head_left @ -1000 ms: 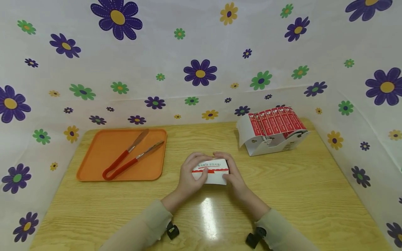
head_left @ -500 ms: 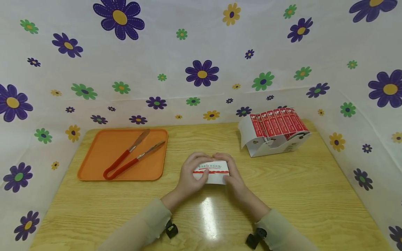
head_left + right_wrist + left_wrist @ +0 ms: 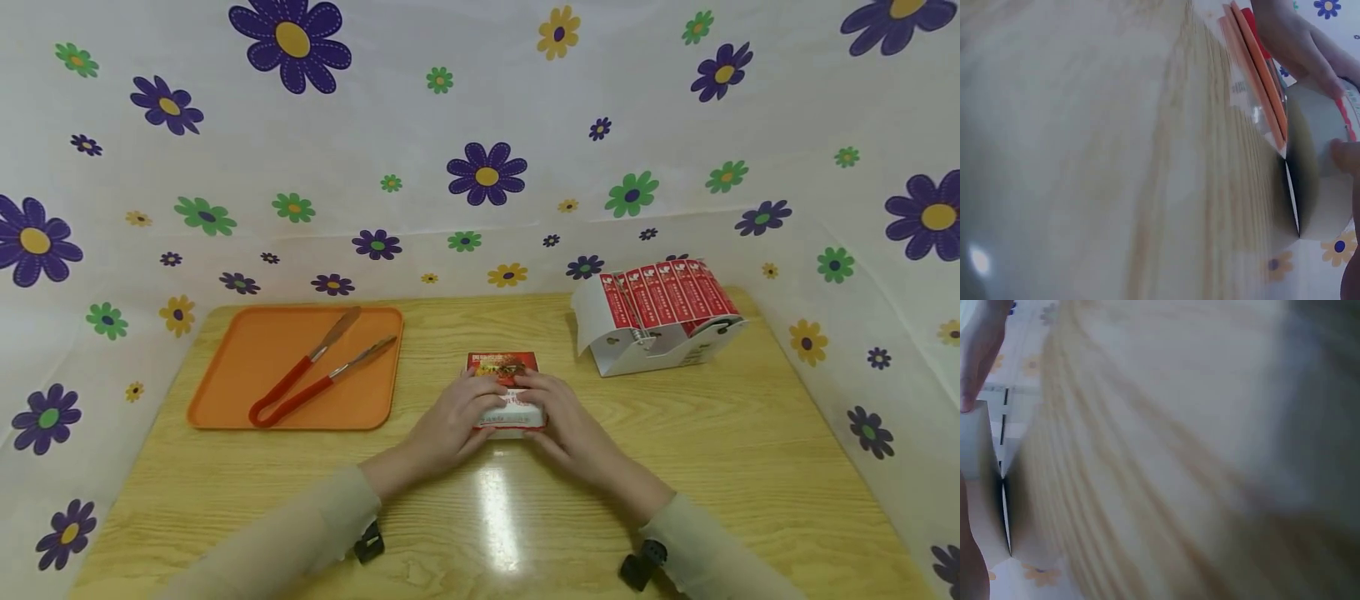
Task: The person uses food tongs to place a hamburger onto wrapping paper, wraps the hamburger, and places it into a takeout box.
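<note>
A small paperboard burger box (image 3: 502,364) sits on the table in front of me. Its red face carries a burger picture; its near part is white with red print. My left hand (image 3: 455,417) holds it from the left, fingers over the top and thumb along the front. On the other side my right hand (image 3: 570,425) holds it likewise. In the right wrist view the white side of the box (image 3: 1319,122) stands on the table, with fingertips against it. The left wrist view shows only part of the box (image 3: 974,444) and hands at its left edge.
On the left lies an orange tray (image 3: 217,392) bearing red-handled tongs (image 3: 300,397). At the back right, a white cardboard holder (image 3: 660,357) contains a row of several red-printed boxes (image 3: 660,292). A flower-patterned cloth (image 3: 420,192) rises behind the wooden table (image 3: 712,450).
My fingers have drawn back from the far edge onto the top, and my forearms have spread apart. The red burger picture now shows beyond the hands, where earlier only white card with a red band showed.
</note>
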### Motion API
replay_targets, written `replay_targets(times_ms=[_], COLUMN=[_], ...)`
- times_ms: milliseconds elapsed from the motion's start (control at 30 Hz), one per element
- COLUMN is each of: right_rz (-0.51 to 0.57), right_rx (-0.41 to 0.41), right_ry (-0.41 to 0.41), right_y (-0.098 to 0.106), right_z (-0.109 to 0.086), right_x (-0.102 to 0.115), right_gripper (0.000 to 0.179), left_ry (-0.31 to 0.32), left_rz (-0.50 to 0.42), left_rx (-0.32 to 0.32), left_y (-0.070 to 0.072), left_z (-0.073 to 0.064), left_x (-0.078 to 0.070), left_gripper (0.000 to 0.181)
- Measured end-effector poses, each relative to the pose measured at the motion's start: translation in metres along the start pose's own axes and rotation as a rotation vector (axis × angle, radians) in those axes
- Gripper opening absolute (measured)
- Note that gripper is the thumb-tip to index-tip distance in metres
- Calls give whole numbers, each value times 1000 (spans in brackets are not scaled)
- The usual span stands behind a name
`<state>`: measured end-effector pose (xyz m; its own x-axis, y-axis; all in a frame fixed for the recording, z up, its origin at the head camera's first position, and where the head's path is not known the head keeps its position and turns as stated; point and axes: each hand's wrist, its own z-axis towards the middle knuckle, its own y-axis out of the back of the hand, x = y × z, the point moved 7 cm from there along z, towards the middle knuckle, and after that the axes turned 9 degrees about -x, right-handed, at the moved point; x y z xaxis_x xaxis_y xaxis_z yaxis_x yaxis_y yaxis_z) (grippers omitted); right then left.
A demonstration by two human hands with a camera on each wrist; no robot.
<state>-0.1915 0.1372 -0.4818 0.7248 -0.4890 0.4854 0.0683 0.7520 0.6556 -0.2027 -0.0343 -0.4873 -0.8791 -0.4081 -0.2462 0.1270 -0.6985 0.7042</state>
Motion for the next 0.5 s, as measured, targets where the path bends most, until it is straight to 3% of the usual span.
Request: replay_targets(times_ms=[167, 500], right_rz=[-88, -182], right_rx=[-3, 23], right_ry=[50, 140], right_y=[2, -1], right_z=[0, -1], right_x=[-1, 1], right_gripper=[45, 46], left_ry=[-48, -156], left_rz=[28, 76], left_rx=[89, 114], left_y=[-5, -3], left_z=[-7, -14], left_x=[0, -4], left_gripper=[39, 38])
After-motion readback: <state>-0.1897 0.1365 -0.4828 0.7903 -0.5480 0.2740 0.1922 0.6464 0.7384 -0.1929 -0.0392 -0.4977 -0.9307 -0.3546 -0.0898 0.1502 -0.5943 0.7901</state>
